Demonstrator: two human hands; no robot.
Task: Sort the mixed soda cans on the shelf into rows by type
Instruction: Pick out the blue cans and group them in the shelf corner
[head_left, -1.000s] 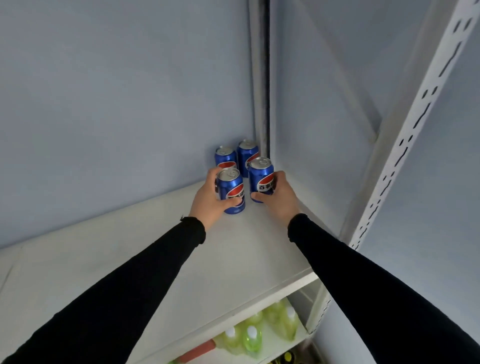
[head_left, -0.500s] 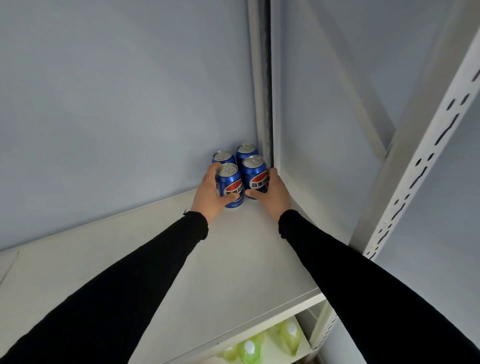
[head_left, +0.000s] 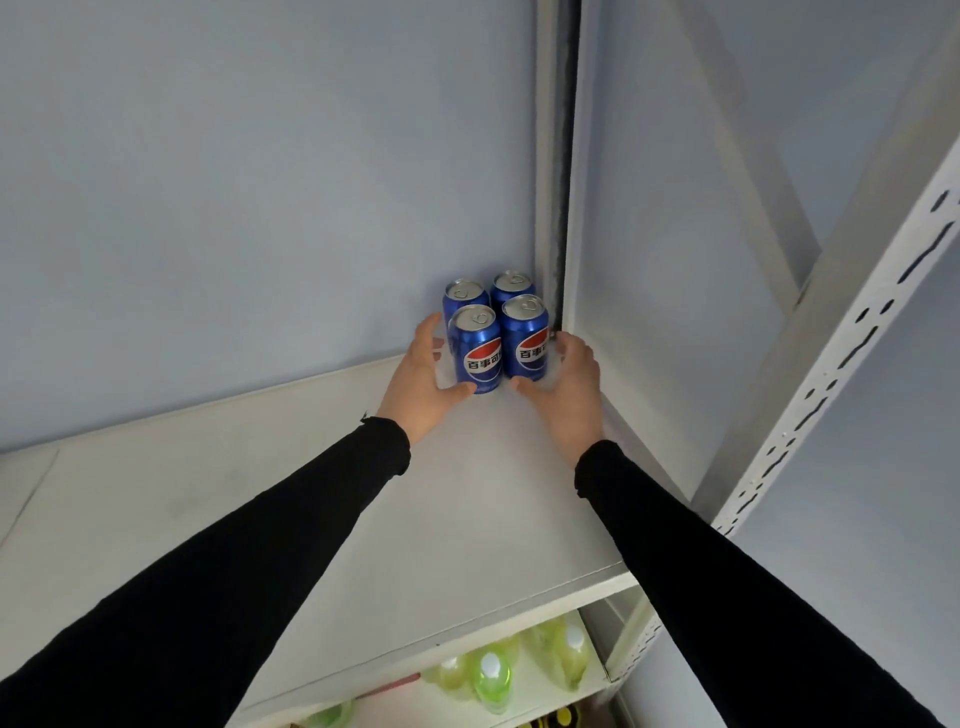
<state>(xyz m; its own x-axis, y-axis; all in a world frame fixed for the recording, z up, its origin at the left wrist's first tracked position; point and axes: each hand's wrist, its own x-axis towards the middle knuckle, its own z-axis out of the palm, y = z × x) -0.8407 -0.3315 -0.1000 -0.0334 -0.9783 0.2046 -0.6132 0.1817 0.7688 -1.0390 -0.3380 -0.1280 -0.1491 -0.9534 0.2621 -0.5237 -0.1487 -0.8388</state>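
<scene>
Several blue cola cans stand upright in a tight block in the back right corner of the white shelf (head_left: 322, 499). The front left can (head_left: 475, 353) and front right can (head_left: 525, 340) show red and white logos, with two more cans (head_left: 465, 296) right behind them. My left hand (head_left: 421, 384) cups loosely round the front left can, its thumb tip at the can's base and a gap at the palm. My right hand (head_left: 571, 387) flanks the front right can the same way, with bare shelf visible between palm and can.
A grey back wall and a side panel (head_left: 675, 312) close off the corner. A perforated white upright (head_left: 831, 374) stands at the right front. Green bottles (head_left: 491, 675) sit on the shelf below.
The two front cans were pushed back against the rear pair into the corner. Both hands have since loosened and drawn slightly away from the cans.
</scene>
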